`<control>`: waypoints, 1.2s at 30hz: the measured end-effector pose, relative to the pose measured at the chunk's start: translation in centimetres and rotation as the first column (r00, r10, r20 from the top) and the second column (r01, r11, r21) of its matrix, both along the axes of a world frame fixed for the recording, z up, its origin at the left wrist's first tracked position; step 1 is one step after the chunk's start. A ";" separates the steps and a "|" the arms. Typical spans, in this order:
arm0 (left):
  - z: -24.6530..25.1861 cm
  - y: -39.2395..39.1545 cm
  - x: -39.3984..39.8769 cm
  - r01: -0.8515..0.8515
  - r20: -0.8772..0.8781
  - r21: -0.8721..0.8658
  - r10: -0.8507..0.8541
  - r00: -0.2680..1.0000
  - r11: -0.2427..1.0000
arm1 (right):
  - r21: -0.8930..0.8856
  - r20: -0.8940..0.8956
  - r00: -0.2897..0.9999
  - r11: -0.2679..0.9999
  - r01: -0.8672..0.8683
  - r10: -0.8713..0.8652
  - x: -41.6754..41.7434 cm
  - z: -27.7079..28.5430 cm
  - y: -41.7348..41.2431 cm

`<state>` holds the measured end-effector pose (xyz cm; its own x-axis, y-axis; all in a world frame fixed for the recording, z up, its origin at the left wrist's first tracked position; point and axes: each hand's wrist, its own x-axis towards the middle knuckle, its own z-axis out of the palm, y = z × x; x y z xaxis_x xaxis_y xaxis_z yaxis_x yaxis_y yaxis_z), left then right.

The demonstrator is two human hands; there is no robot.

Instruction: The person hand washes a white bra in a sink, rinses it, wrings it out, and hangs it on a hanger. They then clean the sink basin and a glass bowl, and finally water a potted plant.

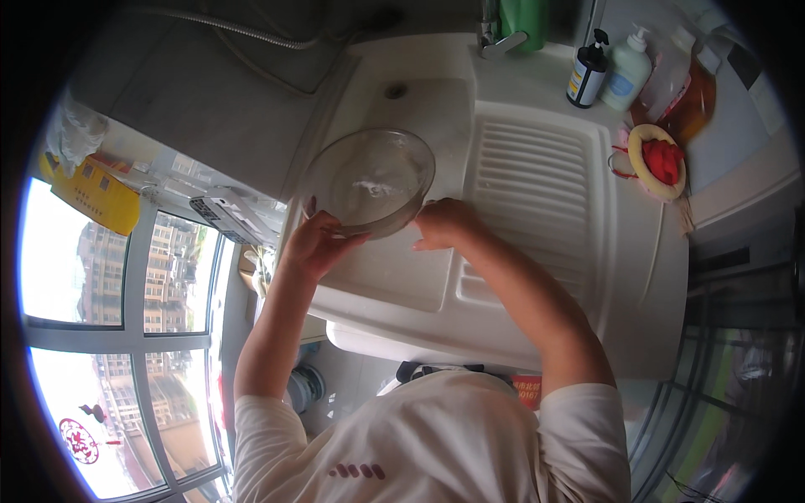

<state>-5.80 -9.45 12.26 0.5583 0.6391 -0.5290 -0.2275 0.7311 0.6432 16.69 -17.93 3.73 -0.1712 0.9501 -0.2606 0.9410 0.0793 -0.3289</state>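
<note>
A clear, round bowl (377,182), glass or plastic, is held over the basin of a white laundry sink (402,280). What looks like water glints inside it. My left hand (321,242) grips the bowl's near left rim, thumb along the near side. At the near right edge, my right hand (445,223) is closed on the bowl, fingers partly hidden behind its wall. The basin's drain (395,91) lies beyond the bowl. To the right of my right hand, a ribbed washboard (531,173) is moulded into the sink.
A faucet lever (505,45) and a green container (525,24) are at the back. A black pump bottle (587,72), a pale green pump bottle (627,72) and a yellow ring with red cloth (657,162) line the right side. A metal shower hose (251,33) runs at upper left.
</note>
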 end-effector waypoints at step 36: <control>-4.7 -2.9 0.9 -0.132 0.224 -0.094 0.150 0.963 0.987 | -0.064 0.111 0.992 0.995 0.071 -0.064 -0.8 -0.4 0.8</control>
<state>-4.87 -12.30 7.58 0.5779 0.6820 -0.4482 -0.4667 0.7267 0.5041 15.91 -17.14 3.37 -0.0744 0.9382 -0.3380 0.9739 -0.0046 -0.2271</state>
